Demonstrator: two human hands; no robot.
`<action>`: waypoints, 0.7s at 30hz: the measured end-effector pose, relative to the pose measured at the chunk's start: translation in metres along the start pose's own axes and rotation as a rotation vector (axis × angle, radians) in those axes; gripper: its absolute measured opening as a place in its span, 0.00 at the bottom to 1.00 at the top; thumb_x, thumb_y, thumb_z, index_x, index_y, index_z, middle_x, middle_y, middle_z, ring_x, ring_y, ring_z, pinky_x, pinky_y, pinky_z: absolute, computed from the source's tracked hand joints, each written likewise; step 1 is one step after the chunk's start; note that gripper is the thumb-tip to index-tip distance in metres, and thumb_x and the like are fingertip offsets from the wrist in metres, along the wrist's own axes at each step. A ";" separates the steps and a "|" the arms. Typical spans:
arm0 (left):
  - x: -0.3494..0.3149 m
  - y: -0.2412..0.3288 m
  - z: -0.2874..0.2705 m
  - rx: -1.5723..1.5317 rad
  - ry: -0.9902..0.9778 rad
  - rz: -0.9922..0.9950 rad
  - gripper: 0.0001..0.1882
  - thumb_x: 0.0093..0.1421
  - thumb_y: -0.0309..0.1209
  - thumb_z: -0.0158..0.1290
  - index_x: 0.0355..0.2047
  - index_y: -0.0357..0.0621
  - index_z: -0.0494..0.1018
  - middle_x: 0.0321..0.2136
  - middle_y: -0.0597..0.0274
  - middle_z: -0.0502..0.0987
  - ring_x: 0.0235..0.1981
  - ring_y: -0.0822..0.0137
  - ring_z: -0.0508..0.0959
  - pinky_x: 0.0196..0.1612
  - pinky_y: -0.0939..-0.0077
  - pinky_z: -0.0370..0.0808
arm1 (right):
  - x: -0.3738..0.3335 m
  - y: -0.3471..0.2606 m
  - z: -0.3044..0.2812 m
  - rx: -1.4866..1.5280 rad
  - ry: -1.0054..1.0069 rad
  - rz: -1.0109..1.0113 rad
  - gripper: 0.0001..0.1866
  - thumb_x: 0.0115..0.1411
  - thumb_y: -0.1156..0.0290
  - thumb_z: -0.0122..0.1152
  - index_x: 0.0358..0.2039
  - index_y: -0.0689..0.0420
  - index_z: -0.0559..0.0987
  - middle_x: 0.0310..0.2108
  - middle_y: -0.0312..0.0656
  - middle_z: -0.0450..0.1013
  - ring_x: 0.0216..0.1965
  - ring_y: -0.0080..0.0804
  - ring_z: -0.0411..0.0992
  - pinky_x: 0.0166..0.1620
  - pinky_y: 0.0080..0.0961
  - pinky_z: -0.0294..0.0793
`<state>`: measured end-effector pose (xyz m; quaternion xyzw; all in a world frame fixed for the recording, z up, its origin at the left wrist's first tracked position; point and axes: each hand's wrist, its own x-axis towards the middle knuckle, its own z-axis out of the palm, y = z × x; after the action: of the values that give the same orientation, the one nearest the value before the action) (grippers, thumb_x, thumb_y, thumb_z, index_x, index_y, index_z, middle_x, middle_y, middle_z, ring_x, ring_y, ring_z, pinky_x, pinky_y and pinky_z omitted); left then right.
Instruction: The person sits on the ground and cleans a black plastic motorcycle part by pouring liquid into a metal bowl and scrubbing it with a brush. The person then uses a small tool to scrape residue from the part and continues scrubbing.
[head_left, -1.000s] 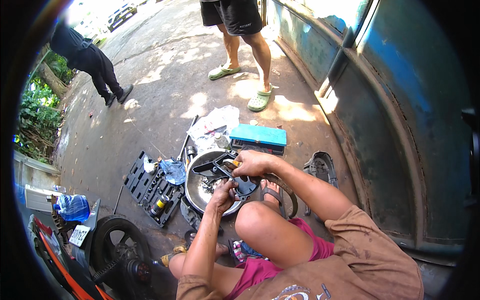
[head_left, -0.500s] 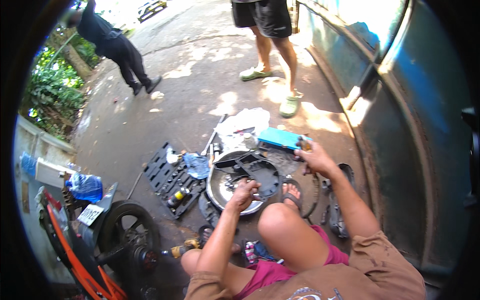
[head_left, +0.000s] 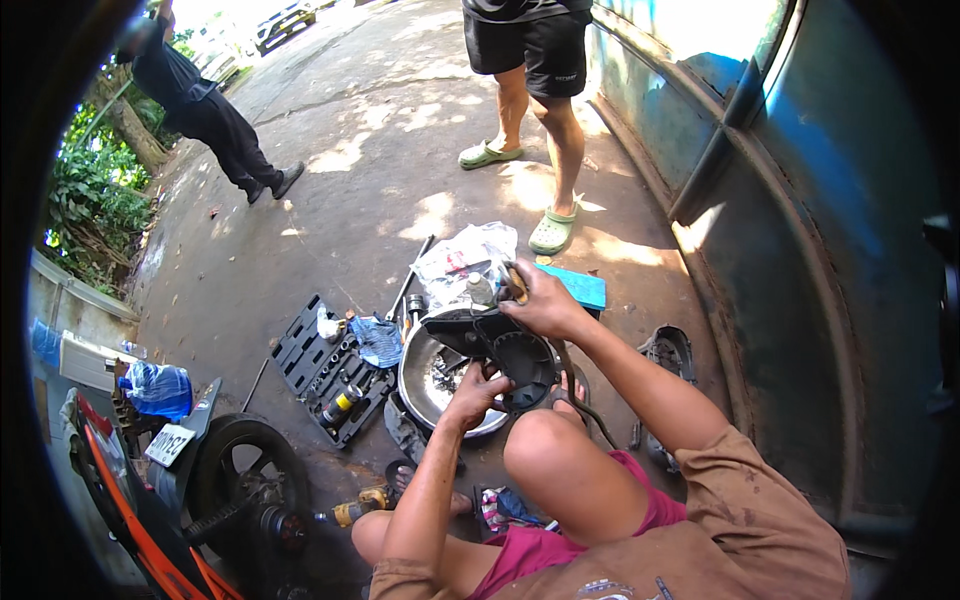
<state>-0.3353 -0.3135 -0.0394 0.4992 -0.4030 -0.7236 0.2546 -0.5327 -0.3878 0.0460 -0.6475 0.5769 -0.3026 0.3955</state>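
Over a round metal basin (head_left: 416, 388) is a black plastic cover (head_left: 524, 362) with a rounded, hollow end, tilted. My left hand (head_left: 474, 398) is closed on its near left edge. Above the cover's far edge, my right hand (head_left: 546, 303) is closed round a small tan-handled tool (head_left: 516, 284); its working end is hidden. Dark small parts (head_left: 447, 368) lie in the basin. Just past my right hand rests a flat turquoise tray (head_left: 580, 288), partly covered by that hand. A clear jar (head_left: 480, 289) stands beyond the basin.
Left of the basin lie an open black socket case (head_left: 310, 350), a blue cloth (head_left: 377, 341) and a yellow drill (head_left: 362, 503). A motorcycle wheel (head_left: 250, 470) stands at lower left. A person in green clogs (head_left: 552, 231) stands ahead; another person (head_left: 205, 110) is farther left. A metal gate (head_left: 790, 300) borders the right.
My right hand has moved left from beside the turquoise tray to above the black cover, bringing the tan-handled tool along. My left hand keeps hold of the cover. The view has shifted slightly.
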 end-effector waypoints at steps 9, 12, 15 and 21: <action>0.000 0.004 -0.005 0.027 -0.044 0.081 0.36 0.55 0.23 0.56 0.64 0.38 0.56 0.54 0.56 0.73 0.43 0.65 0.79 0.31 0.74 0.81 | 0.029 -0.005 0.015 -0.050 -0.232 -0.143 0.23 0.50 0.72 0.70 0.47 0.63 0.74 0.45 0.48 0.76 0.47 0.35 0.74 0.53 0.29 0.71; -0.002 0.007 -0.007 0.008 -0.027 0.063 0.34 0.55 0.23 0.57 0.62 0.35 0.58 0.53 0.56 0.73 0.42 0.66 0.79 0.30 0.73 0.81 | 0.025 -0.005 0.016 -0.096 -0.183 -0.031 0.21 0.53 0.74 0.67 0.47 0.62 0.73 0.43 0.45 0.76 0.46 0.31 0.73 0.52 0.29 0.72; -0.003 0.010 -0.012 -0.015 -0.051 0.001 0.34 0.55 0.23 0.57 0.61 0.35 0.58 0.52 0.57 0.73 0.40 0.67 0.79 0.28 0.73 0.80 | 0.014 0.002 0.005 0.223 -0.212 -0.182 0.20 0.55 0.77 0.64 0.48 0.59 0.72 0.40 0.39 0.74 0.43 0.26 0.72 0.49 0.27 0.73; -0.003 0.013 -0.020 0.010 -0.092 -0.038 0.37 0.55 0.25 0.59 0.63 0.37 0.56 0.51 0.58 0.74 0.38 0.70 0.79 0.25 0.76 0.78 | 0.004 0.019 -0.023 0.360 -0.490 -0.040 0.22 0.57 0.78 0.63 0.52 0.56 0.71 0.40 0.33 0.72 0.42 0.21 0.70 0.47 0.22 0.73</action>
<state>-0.3163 -0.3249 -0.0302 0.4740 -0.4085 -0.7485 0.2197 -0.5609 -0.3955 0.0408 -0.6318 0.3886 -0.2423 0.6254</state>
